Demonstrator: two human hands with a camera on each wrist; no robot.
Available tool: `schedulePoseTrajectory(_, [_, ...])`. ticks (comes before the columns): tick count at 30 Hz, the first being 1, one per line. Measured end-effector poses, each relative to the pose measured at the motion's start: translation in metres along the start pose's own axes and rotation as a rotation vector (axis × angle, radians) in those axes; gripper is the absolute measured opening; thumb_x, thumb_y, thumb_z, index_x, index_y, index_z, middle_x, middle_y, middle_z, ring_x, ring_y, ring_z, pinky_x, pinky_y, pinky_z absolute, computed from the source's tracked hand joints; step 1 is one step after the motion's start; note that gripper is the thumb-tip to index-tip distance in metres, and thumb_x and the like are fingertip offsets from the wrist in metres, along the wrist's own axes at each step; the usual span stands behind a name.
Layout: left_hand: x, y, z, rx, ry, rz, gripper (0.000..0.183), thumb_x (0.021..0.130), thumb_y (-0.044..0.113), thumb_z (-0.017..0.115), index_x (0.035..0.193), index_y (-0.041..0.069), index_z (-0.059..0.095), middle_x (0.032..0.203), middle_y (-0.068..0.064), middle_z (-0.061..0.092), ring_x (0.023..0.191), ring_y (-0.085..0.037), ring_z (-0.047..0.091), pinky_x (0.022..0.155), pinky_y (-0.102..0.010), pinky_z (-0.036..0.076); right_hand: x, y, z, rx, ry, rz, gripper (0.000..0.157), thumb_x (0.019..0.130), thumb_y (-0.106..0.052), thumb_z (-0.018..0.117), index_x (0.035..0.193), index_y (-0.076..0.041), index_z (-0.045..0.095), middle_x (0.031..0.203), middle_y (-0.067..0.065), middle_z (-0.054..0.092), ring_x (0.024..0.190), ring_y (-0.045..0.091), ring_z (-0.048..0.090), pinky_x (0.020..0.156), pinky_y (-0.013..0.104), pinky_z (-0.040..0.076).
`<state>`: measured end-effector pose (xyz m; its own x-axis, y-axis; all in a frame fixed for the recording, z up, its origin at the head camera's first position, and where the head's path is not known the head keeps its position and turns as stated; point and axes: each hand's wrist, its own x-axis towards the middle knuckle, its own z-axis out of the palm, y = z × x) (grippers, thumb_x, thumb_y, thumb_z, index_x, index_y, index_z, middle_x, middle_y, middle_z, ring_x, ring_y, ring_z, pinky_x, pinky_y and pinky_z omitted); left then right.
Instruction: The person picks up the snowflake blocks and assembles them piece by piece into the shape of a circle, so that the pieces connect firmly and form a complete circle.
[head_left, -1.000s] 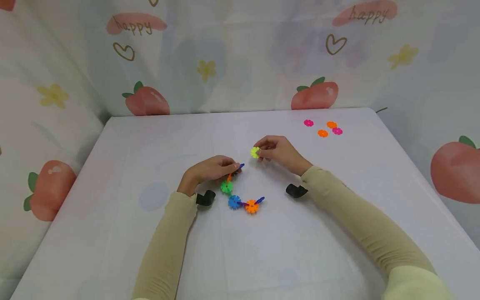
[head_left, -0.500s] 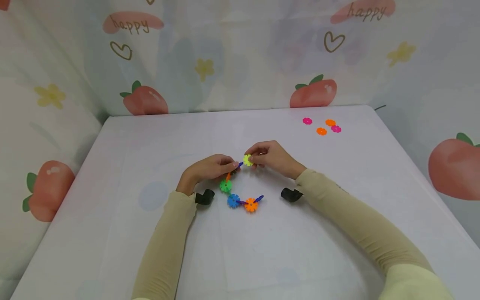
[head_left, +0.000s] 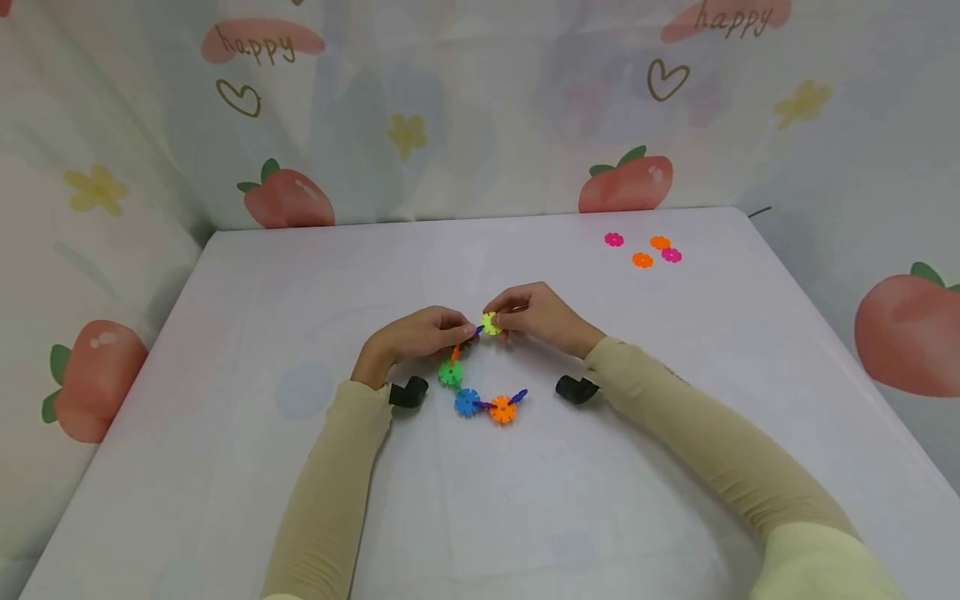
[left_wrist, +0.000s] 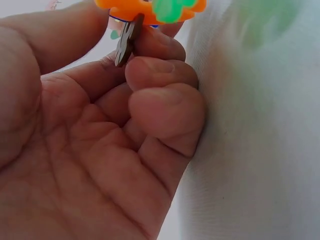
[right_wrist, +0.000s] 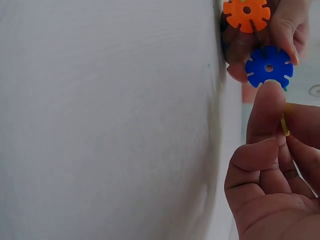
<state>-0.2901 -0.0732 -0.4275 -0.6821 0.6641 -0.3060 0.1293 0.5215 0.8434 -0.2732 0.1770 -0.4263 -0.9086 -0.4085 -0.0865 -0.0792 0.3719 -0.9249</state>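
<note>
My left hand (head_left: 423, 333) pinches the upper end of a chain of notched plastic discs, near a dark blue disc (right_wrist: 269, 67). From there the chain runs through a brown disc (left_wrist: 129, 42) and an orange disc (right_wrist: 247, 14) to a green disc (head_left: 450, 372). It curves on past a light blue disc (head_left: 467, 402) to another orange disc (head_left: 503, 409) and a purple disc (head_left: 519, 397) at its far end. Between thumb and fingers, my right hand (head_left: 547, 317) holds a yellow disc (head_left: 491, 323), its edge right at the dark blue disc's edge.
Loose pink (head_left: 614, 239) and orange discs (head_left: 642, 260) lie at the back right of the white table (head_left: 600, 500). A black wrist camera mount (head_left: 409, 392) sits at the left wrist, another mount (head_left: 577, 389) at the right. A printed curtain (head_left: 480, 108) hangs behind the table.
My right hand has moved left and slightly down, bringing the yellow disc from a gap away up to the dark blue disc. The left hand stays nearly in place, still gripping the chain.
</note>
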Motion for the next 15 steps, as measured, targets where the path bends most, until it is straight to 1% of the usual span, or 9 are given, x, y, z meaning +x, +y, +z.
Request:
schedulePoseTrajectory(6, [0.000, -0.001, 0.001, 0.026, 0.027, 0.005, 0.027, 0.113, 0.025, 0.058, 0.116, 0.002, 0.072, 0.092, -0.005, 0.059, 0.078, -0.019, 0.051, 0.074, -0.031, 0.041, 0.001, -0.003, 0.006, -0.017, 0.003, -0.019, 0.018, 0.101, -0.002, 0.069, 0.117, 0.001, 0.079, 0.095, 0.010, 0.075, 0.079, 0.024, 0.065, 0.076, 0.030, 0.054])
schedulePoseTrajectory(9, [0.000, -0.001, 0.001, 0.034, 0.036, 0.009, 0.026, 0.113, 0.022, 0.057, 0.113, 0.001, 0.072, 0.090, -0.005, 0.058, 0.078, -0.020, 0.050, 0.074, -0.032, 0.041, 0.004, -0.002, 0.010, 0.016, -0.005, -0.033, 0.017, 0.101, 0.002, 0.069, 0.115, 0.004, 0.078, 0.095, 0.010, 0.075, 0.077, 0.023, 0.067, 0.077, 0.029, 0.056])
schedulePoseTrajectory(11, [0.000, -0.001, 0.001, 0.046, 0.039, 0.019, 0.025, 0.113, 0.021, 0.057, 0.112, 0.000, 0.072, 0.089, -0.005, 0.058, 0.079, -0.020, 0.050, 0.075, -0.032, 0.041, 0.005, -0.002, 0.013, 0.018, -0.009, -0.048, 0.016, 0.100, 0.003, 0.068, 0.114, 0.005, 0.077, 0.094, 0.011, 0.075, 0.075, 0.023, 0.068, 0.076, 0.028, 0.056])
schedulePoseTrajectory(15, [0.001, 0.001, 0.001, 0.046, 0.024, 0.032, 0.028, 0.112, 0.022, 0.058, 0.114, -0.001, 0.072, 0.090, -0.005, 0.058, 0.081, -0.020, 0.051, 0.076, -0.032, 0.041, 0.005, -0.002, 0.016, 0.005, 0.001, -0.065, 0.014, 0.100, 0.004, 0.068, 0.111, 0.006, 0.077, 0.093, 0.012, 0.074, 0.073, 0.024, 0.067, 0.073, 0.028, 0.054])
